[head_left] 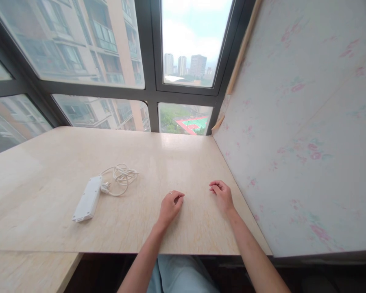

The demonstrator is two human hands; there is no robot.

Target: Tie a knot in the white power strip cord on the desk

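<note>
Worn on my head, the camera faces forward and down over the tabletop (177, 162), close enough to see my left grip (171, 205) and right grip (223, 196) below center. The view reaches windows (149, 95) ahead and patterned wall (295, 134) at right.

On the desk (186, 158), I'm seeing the power strip (88, 199) lying left, its cord (123, 176) resting beyond its right side. My left grip (172, 204) is sitting between cord and right grip (222, 194); the window (151, 95) is standing behind, the wall (305, 130) rising right.
</note>
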